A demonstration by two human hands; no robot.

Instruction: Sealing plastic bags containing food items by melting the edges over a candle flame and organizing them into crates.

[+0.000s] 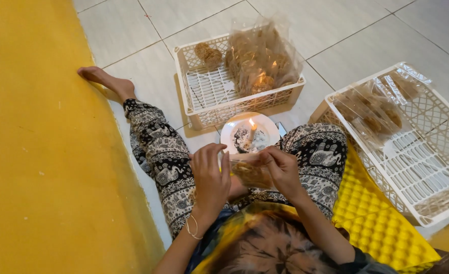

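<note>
Both hands grip one small clear plastic bag of brown snacks above the lap: the left hand pinches its left edge with closed fingers, the right hand pinches its right edge. Just beyond the bag, a white plate sits on the tiled floor carrying a lit candle. Behind the plate stands a white plastic crate with filled clear bags. To the plate's right, a second white crate holds flatter packed bags, beside a yellow bumpy mat
</note>
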